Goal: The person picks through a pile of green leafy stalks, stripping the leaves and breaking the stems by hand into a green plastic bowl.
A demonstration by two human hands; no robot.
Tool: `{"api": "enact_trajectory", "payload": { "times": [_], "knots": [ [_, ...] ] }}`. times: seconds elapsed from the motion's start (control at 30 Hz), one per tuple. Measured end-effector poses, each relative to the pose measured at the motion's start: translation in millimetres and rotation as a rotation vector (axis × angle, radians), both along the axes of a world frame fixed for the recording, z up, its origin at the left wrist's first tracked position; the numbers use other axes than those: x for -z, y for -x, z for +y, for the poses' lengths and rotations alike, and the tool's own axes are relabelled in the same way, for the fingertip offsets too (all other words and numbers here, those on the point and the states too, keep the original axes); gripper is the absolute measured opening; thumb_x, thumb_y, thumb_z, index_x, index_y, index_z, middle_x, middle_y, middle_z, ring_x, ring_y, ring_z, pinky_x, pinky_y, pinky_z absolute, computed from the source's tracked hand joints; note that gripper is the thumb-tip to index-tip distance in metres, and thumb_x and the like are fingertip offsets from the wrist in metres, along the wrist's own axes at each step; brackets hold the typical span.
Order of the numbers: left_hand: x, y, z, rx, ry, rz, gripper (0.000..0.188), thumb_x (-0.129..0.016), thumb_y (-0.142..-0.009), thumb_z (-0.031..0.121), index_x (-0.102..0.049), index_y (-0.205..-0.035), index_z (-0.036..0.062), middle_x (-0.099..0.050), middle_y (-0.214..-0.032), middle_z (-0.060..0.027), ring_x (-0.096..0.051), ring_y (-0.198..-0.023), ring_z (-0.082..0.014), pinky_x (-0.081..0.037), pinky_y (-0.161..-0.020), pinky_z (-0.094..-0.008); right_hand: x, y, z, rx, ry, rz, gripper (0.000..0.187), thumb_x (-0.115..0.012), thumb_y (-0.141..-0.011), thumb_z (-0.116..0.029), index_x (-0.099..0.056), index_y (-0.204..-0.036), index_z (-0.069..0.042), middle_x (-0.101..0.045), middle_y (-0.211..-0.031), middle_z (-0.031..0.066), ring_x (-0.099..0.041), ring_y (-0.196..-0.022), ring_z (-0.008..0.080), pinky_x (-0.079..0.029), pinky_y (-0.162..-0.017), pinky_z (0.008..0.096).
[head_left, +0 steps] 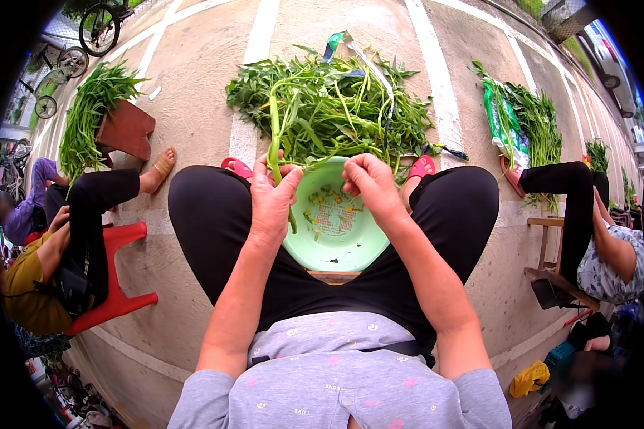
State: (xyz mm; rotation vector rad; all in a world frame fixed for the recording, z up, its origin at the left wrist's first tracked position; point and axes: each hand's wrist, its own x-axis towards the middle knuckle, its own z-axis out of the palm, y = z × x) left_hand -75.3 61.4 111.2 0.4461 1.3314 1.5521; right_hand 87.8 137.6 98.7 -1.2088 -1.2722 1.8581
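Observation:
My left hand is closed around a long green vegetable stalk, which looks like water spinach; its top stands up past the fingers and its lower end shows below the palm. Opposite it, my right hand has its fingers pinched together above the basin; a bit of green shows by the fingertips, too small to name. Between my knees is a light green plastic basin with small leaf and stem bits on its bottom. Just beyond the basin lies a big heap of leafy green stalks, with a loose plastic strap across it.
At left, a person sits on a red plastic stool, near greens on a reddish-brown block. Another person at right sits by a wooden stool and more greens. Bicycles stand at far left, a car far right.

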Motion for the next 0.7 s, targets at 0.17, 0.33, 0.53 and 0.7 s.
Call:
{"api": "enact_trajectory", "payload": {
  "times": [0.17, 0.33, 0.53, 0.7],
  "knots": [
    [1, 1, -1, 0.005, -0.006, 0.015, 0.041, -0.062, -0.080, 0.002, -0.040, -0.114, 0.0096, -0.056, -0.083, -0.0003, -0.044, -0.058, -0.0016, -0.030, -0.045, -0.0149, -1, -6, 5, 0.102, 0.098, 0.129, 0.018, -0.052, -0.091, -0.025, -0.052, -0.086, -0.007, -0.057, -0.077, 0.0005, -0.054, -0.062, 0.0071, -0.043, -0.057, 0.0201],
    [2, 0, -1, 0.034, 0.007, 0.044, 0.041, -0.062, -0.080, 0.002, -0.040, -0.114, 0.0091, -0.057, -0.083, -0.0004, -0.044, -0.058, -0.0015, -0.031, -0.045, -0.0141, -7, -4, 6, 0.138, 0.007, 0.122, 0.016, -0.053, -0.090, -0.021, -0.051, -0.094, -0.006, -0.058, -0.085, 0.0026, -0.058, -0.071, 0.0101, -0.045, -0.063, 0.0225],
    [-2, -2, -1, 0.058, 0.040, 0.123, 0.041, -0.061, -0.080, 0.002, -0.040, -0.114, 0.0088, -0.057, -0.082, -0.0002, -0.044, -0.059, -0.0018, -0.032, -0.045, -0.0140, -15, 1, 4, 0.066, -0.254, 0.034, 0.023, -0.054, -0.087, -0.009, -0.052, -0.109, -0.002, -0.060, -0.091, 0.0029, -0.058, -0.077, 0.0095, -0.045, -0.068, 0.0221],
    [-1, -1, -1, 0.057, 0.038, 0.142, 0.039, -0.060, -0.081, 0.002, -0.041, -0.114, 0.0088, -0.057, -0.082, 0.0002, -0.045, -0.061, -0.0021, -0.033, -0.046, -0.0146, -8, -1, 3, -0.032, -0.356, -0.158, 0.015, -0.056, -0.086, -0.008, -0.059, -0.099, -0.001, -0.059, -0.085, 0.0008, -0.053, -0.073, 0.0061, -0.044, -0.066, 0.0197]
  ]
}}
